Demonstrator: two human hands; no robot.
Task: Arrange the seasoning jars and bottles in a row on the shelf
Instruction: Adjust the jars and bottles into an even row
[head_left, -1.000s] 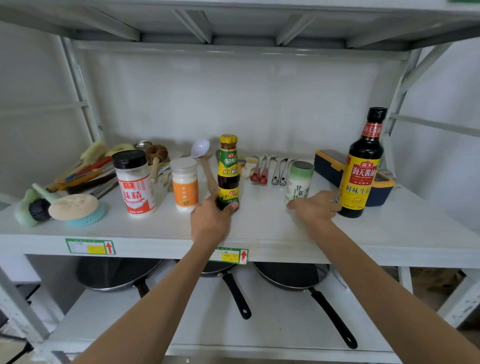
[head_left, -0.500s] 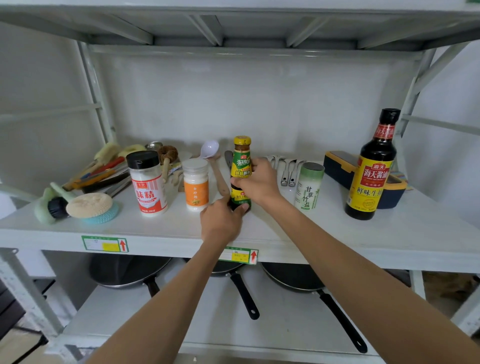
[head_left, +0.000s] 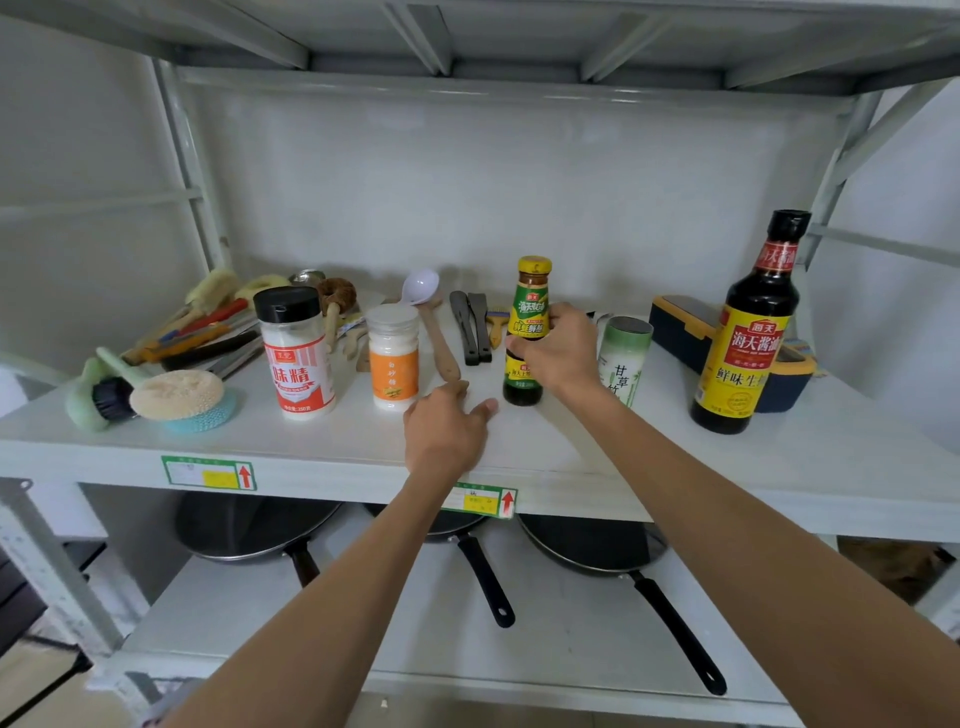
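While right grip (head_left: 558, 353) clasps upright sauce bottle (head_left: 527, 332), cap up, left grip (head_left: 447, 431) spread flat

So the left hand (head_left: 447, 428) has let go of the small dark sauce bottle (head_left: 525, 332). A second ago it was pinching the base, now it's flat on the shelf (head_left: 571, 441), fingers spread, just left of the bottle and below the orange-label jar (head_left: 393, 358). The right hand (head_left: 558, 353) came off the shelf edge near the green canister (head_left: 626, 358) and is now wrapped round the sauce bottle's middle from the right. The bottle itself has slid right: it sat close to the orange-label jar before, now it's just beside the green canister.
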